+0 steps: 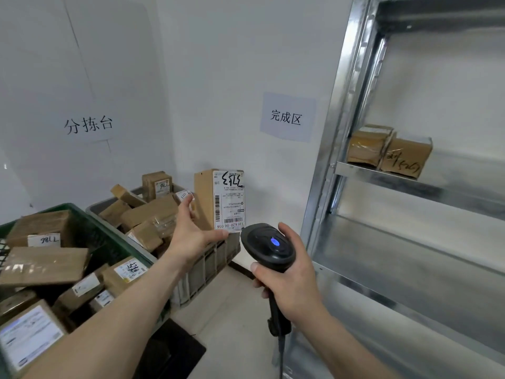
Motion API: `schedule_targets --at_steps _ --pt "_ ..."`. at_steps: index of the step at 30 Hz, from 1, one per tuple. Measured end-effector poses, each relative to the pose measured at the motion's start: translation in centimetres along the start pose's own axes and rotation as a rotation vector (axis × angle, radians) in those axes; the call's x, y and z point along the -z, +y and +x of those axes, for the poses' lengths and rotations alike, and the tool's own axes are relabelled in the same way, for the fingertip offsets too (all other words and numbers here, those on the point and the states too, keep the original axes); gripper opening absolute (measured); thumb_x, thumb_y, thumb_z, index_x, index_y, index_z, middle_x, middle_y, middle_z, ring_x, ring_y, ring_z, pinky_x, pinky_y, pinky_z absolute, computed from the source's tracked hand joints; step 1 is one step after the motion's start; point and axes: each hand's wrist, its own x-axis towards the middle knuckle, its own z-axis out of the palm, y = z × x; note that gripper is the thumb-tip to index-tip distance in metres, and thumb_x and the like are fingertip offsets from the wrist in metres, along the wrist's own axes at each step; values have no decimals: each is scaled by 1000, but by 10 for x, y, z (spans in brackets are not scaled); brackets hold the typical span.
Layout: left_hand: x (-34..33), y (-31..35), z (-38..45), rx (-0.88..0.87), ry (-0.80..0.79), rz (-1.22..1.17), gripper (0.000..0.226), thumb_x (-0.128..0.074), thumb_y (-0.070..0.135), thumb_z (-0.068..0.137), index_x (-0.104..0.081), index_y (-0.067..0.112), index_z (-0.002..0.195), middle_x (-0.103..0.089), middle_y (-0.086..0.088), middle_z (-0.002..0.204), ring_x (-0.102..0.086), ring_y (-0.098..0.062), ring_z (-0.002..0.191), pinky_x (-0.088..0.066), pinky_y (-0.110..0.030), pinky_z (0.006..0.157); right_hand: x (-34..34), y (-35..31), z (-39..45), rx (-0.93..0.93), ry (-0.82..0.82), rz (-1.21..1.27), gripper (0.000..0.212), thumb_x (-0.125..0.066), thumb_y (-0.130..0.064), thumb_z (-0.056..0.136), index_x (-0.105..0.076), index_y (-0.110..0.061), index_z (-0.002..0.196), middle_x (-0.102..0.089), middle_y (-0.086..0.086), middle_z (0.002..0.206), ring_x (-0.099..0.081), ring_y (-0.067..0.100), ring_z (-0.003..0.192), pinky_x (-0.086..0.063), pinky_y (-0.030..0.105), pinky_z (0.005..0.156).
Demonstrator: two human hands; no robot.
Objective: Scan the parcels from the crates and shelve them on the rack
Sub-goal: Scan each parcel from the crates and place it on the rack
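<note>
One parcel [220, 199] is up for scanning, held upright over the grey crate [207, 265] left of the rack [325, 170]; best to keep its label square to the scanner [269, 248] and steady until it reads, I'd say; the left hand [191, 231] reaches forward, thumb under the box and fingers [185, 205] behind it; the right hand [293, 280] wraps the scanner's handle, head just beside the barcode.
</note>
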Motion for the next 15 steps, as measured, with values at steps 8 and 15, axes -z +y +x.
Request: schedule_targets --at_steps 8,15 --pt "-58 16 7 -35 -130 -36 113 -90 -1 66 -25 34 152 -56 3 121 -60 -18 114 -50 -44 103 51 3 -6 29 152 4 83 -83 -29 61 -46 -66 126 -67 0 125 -73 36 81 -60 39 62" --pt "-150 53 -2 -181 -282 73 107 -86 46 53 -34 44 146 -47 -4 137 -55 -20 118 -55 -35 91 134 -19 -13 161 318 -49 91 -87 -30 65 -41 -54 140 -63 -14 127 -68 24 112 -55 58 97"
